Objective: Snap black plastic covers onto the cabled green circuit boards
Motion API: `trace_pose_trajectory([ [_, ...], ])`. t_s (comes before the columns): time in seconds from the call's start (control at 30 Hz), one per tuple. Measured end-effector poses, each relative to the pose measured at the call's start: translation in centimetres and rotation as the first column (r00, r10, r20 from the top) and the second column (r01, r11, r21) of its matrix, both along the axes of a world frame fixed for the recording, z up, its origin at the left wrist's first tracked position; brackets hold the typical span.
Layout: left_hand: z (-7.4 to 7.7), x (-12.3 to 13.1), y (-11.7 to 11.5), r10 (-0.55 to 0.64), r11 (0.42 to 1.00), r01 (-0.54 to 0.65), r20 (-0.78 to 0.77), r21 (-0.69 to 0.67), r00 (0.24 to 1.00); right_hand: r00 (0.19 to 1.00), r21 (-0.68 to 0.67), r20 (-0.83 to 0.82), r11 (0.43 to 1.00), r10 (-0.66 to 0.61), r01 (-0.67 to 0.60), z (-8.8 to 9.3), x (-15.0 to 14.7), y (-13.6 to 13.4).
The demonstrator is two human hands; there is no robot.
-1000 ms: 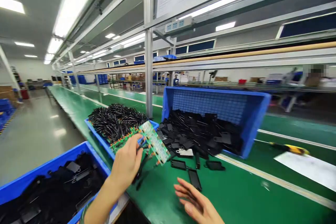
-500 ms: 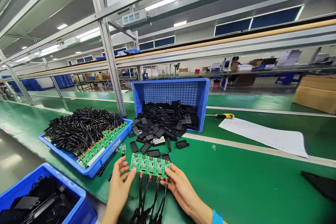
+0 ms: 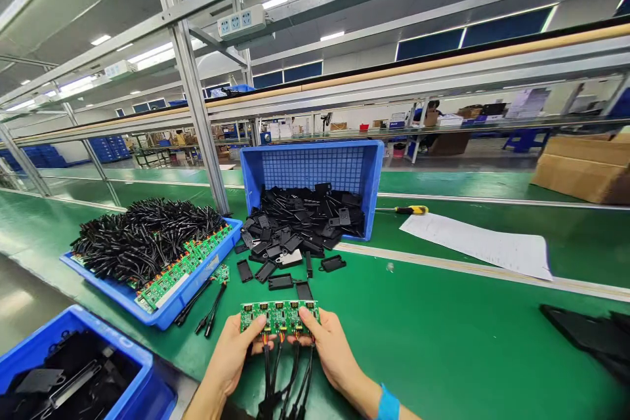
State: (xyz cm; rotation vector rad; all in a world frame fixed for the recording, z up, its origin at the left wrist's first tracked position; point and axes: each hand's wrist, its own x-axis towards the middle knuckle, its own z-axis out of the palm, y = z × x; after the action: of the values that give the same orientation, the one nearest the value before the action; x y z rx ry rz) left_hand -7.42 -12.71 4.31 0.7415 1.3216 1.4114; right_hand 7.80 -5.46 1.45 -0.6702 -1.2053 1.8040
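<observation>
A green strip of joined circuit boards spans both hands at the front of the bench. Small displays line its far edge, and black cables with coloured wire ends hang from its near edge. My left hand grips the left part, thumb on top and fingers beneath. On the right part, my right hand presses its thumb down with fingers curled under. Black plastic cases lie just beyond the strip. Left of the hands rests a loose small board with black cables.
A blue tray holds cabled boards at left. A tipped blue crate spills black cases. Another blue bin sits at lower left. Rightward are a screwdriver, white paper, a cardboard box and dark parts.
My left hand has closed from a looser touch into a firm grip on the board strip. My right thumb has shifted inward along it. The camera view has moved slightly.
</observation>
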Motion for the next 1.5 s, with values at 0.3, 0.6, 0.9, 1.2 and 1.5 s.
trace_pose_trajectory([
  [0.3, -1.1, 1.7, 0.8, 0.051, 0.996, -0.04, -0.148, 0.081, 0.988, 0.98, 0.018, 0.006, 0.98, -0.198, 0.197, -1.0, -1.0, 0.7],
  [0.6, -0.9, 0.0, 2.2, 0.055, 0.998, -0.052, -0.121, 0.025, 0.991, 0.995, -0.126, -0.068, 0.99, -0.072, 0.063, -0.6, 0.3, 1.5],
  [0.9, -0.6, 2.9, 1.3, 0.023, 0.969, 0.089, -0.443, 0.231, 0.896, 0.994, 0.227, 0.099, 0.974, -0.039, 0.015, -0.2, 1.0, 0.9],
  [1.2, -2.2, 6.5, 2.1, -0.06, 0.981, 0.095, -0.2, 0.169, 0.978, 0.982, 0.206, 0.159, 0.976, -0.103, 0.069, -1.6, 1.5, 0.6],
  [1.5, -2.8, 6.5, 1.2, 0.026, 0.998, 0.016, -0.703, 0.053, 0.711, 0.965, 0.083, 0.162, 0.977, -0.207, 0.196, -2.4, 1.0, -0.3],
])
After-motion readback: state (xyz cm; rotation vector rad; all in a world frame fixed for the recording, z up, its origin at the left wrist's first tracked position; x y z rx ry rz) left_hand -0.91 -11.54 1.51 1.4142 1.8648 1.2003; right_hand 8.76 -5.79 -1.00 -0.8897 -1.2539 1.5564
